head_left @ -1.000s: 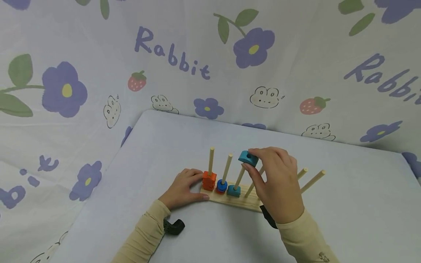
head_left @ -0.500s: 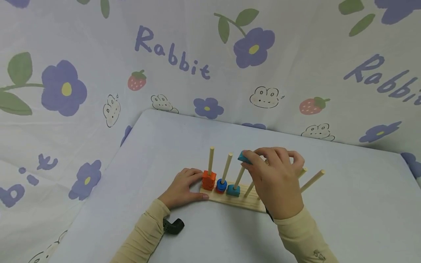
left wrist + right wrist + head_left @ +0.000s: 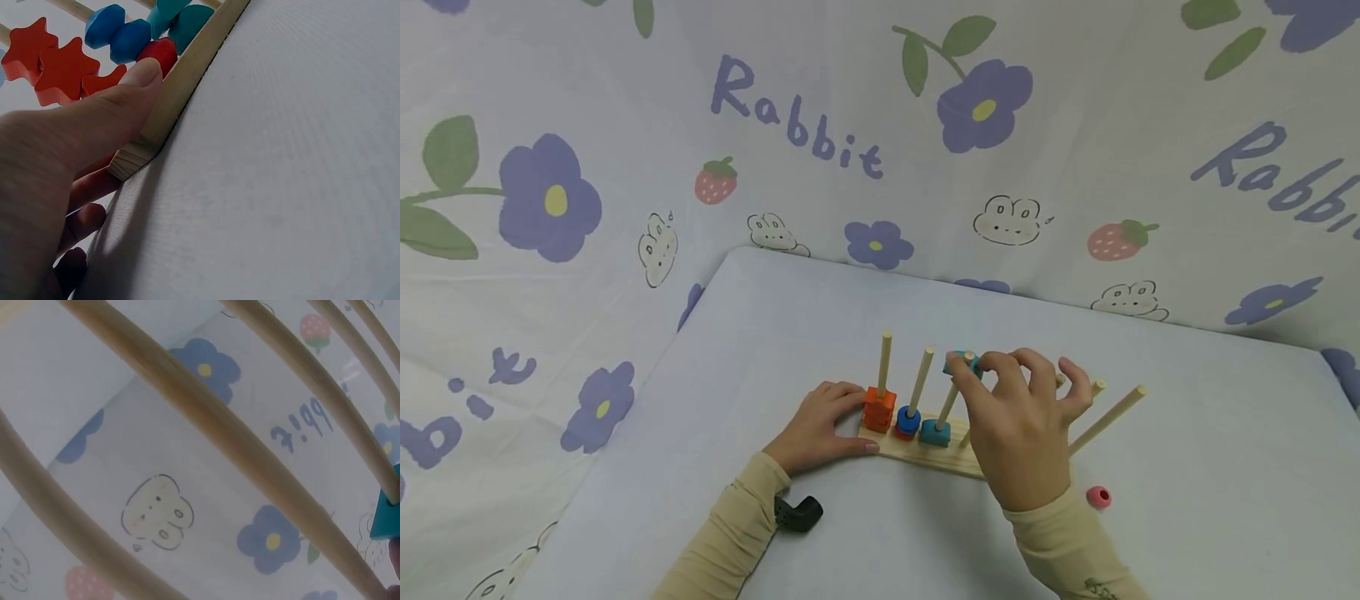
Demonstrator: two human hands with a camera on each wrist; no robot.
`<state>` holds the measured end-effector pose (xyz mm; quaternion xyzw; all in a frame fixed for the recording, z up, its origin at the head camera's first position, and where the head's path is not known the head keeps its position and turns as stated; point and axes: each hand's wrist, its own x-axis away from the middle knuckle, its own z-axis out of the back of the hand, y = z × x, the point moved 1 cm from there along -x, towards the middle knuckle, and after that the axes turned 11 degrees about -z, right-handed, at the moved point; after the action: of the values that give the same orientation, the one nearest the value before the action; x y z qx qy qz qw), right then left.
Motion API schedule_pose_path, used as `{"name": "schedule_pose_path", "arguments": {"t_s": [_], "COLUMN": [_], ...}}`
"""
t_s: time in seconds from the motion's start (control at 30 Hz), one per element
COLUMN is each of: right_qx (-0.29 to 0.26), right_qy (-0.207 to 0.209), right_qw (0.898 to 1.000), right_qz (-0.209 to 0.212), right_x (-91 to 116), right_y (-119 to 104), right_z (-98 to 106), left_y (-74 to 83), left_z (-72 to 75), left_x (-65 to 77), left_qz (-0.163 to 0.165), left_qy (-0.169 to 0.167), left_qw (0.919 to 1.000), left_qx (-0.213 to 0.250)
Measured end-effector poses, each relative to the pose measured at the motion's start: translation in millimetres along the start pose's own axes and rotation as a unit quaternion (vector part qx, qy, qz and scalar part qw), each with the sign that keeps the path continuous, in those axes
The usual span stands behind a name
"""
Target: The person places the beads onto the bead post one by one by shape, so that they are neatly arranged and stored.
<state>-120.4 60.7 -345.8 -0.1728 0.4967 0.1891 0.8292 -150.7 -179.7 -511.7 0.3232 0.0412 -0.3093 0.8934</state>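
My right hand [image 3: 1022,425] pinches a teal block [image 3: 384,522] between thumb and finger at the top of the third peg [image 3: 947,406]. The peg's tip shows in the block's hole. Around the left end of the wooden peg base [image 3: 925,454] my left hand [image 3: 816,429] keeps a grip, thumb [image 3: 119,103] in front and fingers behind. Orange star beads [image 3: 878,408] are stacked on the first peg. The second carries blue beads [image 3: 907,418] over a red one [image 3: 159,53]. Lower on the third peg sits more teal [image 3: 936,432].
A pink bead [image 3: 1099,497] lies on the white table to the right of my right wrist. Several bare pegs [image 3: 1108,418] rise at the base's right side. Beside my left wrist is a black device [image 3: 800,514]. A patterned cloth [image 3: 820,100] hangs behind the table.
The teal block has come onto the tip of the third peg as my right hand turned and shifted slightly left. The pink bead has come into sight. My left hand has stayed put.
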Motion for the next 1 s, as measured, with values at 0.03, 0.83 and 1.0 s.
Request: {"name": "schedule_pose_path", "arguments": {"t_s": [0.03, 0.83, 1.0], "right_qx": [0.002, 0.071, 0.086], "right_qy": [0.001, -0.049, -0.122], "right_qw": [1.000, 0.996, 0.989], "right_qz": [0.002, 0.005, 0.003], "right_x": [2, 81, 94], "right_y": [0, -3, -2], "right_z": [-1, -38, -40], "left_y": [0.1, -6.9, -6.6], "left_z": [0.3, -5.9, -4.6], "left_x": [-0.3, 0.2, 0.0], "left_qz": [0.003, 0.002, 0.001], "left_qy": [-0.003, 0.001, 0.002], "left_qw": [1.0000, 1.0000, 0.9999], "left_qx": [-0.001, -0.007, -0.012]}}
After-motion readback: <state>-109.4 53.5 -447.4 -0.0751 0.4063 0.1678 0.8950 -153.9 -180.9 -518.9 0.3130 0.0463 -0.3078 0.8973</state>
